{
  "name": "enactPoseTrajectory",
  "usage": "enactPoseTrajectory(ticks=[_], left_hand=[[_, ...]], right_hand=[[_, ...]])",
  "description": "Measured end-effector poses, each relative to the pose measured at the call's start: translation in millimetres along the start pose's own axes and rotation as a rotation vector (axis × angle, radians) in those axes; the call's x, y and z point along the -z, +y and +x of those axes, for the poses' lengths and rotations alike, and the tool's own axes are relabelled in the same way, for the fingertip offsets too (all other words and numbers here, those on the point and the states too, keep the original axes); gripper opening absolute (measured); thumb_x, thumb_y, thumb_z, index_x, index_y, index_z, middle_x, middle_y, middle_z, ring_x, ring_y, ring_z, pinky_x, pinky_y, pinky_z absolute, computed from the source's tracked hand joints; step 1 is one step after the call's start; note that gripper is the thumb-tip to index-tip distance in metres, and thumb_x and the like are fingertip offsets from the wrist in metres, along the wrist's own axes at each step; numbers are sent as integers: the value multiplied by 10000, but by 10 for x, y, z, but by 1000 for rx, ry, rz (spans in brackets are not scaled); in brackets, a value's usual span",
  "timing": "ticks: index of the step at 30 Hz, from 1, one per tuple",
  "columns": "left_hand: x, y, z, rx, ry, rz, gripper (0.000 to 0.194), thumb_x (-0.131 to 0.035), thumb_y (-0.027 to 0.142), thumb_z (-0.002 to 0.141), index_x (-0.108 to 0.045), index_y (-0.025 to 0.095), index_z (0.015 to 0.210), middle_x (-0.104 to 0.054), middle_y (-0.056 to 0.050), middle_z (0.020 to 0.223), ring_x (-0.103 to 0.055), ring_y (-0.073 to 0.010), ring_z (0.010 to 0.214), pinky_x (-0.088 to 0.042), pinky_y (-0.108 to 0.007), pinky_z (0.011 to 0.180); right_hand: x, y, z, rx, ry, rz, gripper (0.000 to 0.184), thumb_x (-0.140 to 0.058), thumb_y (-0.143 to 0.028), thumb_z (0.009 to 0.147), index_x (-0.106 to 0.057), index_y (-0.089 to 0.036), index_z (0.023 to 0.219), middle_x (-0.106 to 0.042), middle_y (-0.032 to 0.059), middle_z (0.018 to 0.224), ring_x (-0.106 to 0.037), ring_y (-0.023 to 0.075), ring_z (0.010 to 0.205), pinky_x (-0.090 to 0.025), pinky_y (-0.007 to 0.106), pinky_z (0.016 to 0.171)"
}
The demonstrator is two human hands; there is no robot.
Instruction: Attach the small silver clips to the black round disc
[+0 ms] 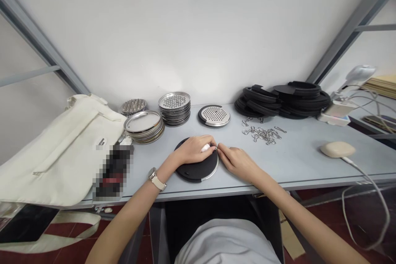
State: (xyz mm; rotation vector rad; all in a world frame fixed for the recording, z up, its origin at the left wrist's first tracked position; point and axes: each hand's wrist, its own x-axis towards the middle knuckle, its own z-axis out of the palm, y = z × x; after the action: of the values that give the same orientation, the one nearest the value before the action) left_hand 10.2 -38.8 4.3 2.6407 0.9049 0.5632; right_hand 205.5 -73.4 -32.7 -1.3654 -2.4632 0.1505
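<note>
A round grater with a black plastic casing point(198, 171) lies flat near the table's front edge, its metal rim showing at the right. Over its top rests my left hand point(196, 148), fingers curled down to the rim at the right. Something white point(205, 147) shows at its fingers, perhaps a wrap. My right hand point(236, 161) pinches at that same rim spot, fingertips meeting those of the left. A small metal piece glints between them, mostly hidden. To the right, a loose heap of metal wire clips point(264, 134) is spread out.
Behind stands a grater with a black edge point(214, 115). Stacks of metal grater discs point(175, 109) and plain discs point(144, 126) are at left, beside a cream bag point(62, 152). Black plastic casings point(260, 101) pile up at back right. A cream corded device point(337, 149) lies right.
</note>
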Motion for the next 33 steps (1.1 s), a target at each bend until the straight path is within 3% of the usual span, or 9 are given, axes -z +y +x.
enactPoseTrajectory(ticks=[5,11,33], left_hand=[[3,-12,8,14,11,-8,163,-382,266,920,-523,185,903,-599,-14,893,-557,-135,796,-426,-244,729],[-9,-16,11,35,36,-44,162,-396,274,913,-530,186,894,-600,-11,878,-555,-137,801,-423,-254,734],[-17,-18,18,58,49,65,132,-401,279,905,-500,192,902,-577,-15,910,-550,-143,808,-420,-256,705]], right_hand=[[23,-22,1,-20,-8,51,254,-236,-309,958,-461,-205,901,-603,13,628,-557,158,547,-290,243,548],[47,-44,-13,-43,12,158,223,-251,-315,952,-402,-200,1070,-595,-10,610,-581,176,562,-327,236,556],[26,-20,-2,-8,-1,65,210,-232,-293,954,-420,-209,916,-559,-5,591,-514,152,511,-283,241,532]])
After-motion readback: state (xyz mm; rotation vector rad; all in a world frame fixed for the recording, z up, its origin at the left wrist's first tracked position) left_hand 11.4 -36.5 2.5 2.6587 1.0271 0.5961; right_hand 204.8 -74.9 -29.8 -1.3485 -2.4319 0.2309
